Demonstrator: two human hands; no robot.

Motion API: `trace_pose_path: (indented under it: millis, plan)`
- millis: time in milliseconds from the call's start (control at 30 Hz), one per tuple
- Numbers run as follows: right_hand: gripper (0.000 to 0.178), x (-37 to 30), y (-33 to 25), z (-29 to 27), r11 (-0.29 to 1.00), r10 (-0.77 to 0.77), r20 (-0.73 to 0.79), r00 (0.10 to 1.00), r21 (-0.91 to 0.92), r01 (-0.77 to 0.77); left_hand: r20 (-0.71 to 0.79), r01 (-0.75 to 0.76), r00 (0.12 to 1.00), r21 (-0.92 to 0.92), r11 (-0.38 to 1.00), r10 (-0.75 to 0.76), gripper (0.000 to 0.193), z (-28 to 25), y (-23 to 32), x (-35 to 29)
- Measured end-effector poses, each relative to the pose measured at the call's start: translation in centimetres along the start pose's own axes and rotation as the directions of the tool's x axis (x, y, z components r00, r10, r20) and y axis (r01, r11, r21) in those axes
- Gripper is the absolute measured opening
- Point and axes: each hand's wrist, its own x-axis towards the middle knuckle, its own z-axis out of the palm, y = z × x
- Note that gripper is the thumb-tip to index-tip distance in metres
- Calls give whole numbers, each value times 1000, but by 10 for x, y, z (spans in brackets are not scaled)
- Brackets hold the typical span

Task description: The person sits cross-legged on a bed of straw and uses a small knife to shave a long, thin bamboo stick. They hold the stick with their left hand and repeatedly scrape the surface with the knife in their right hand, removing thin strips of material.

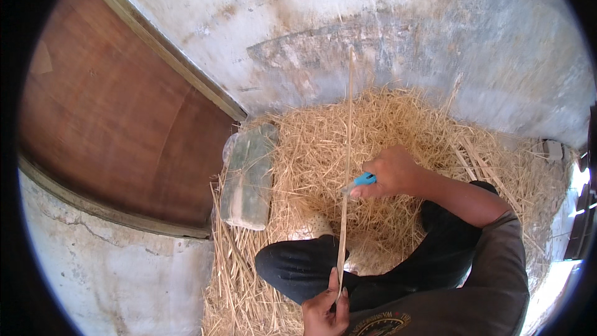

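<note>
A long, thin, tan strip [349, 118], which looks like split bamboo, stretches from my lap away toward the wall. Its near end is pinched between the thumb and fingers of my left hand [326, 311], low in the picture. Farther out, my right hand [394, 173] is closed around a blue-handled cutter knife [363, 180]. The knife's blade end lies against the strip, about midway along it; how deep it bites cannot be seen. My fingers partly cover the knife's handle.
Shavings [311, 143] in a thick pile cover the floor before my bent legs. A greenish-grey slab [252, 165] lies at the left, beside a brown door panel [118, 99] in a wooden frame. A stained wall [398, 43] rises behind. Loose strips [474, 158] lie at the right.
</note>
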Motion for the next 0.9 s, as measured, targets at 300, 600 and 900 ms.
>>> trace_pose_path:
  millis: [300,600,900]
  plan:
    - [77,18,53,-5,943,333,31,942,-5,-333,18,-11,1000,-19,1000,11,17,3,-5,-16]
    - [82,41,167,-39,767,638,-99,764,-12,-642,119,196,976,-146,970,-180,15,-2,12,-39]
    - [92,20,237,-28,535,845,-294,447,467,-704,-10,225,971,-289,930,-238,21,19,-23,-52]
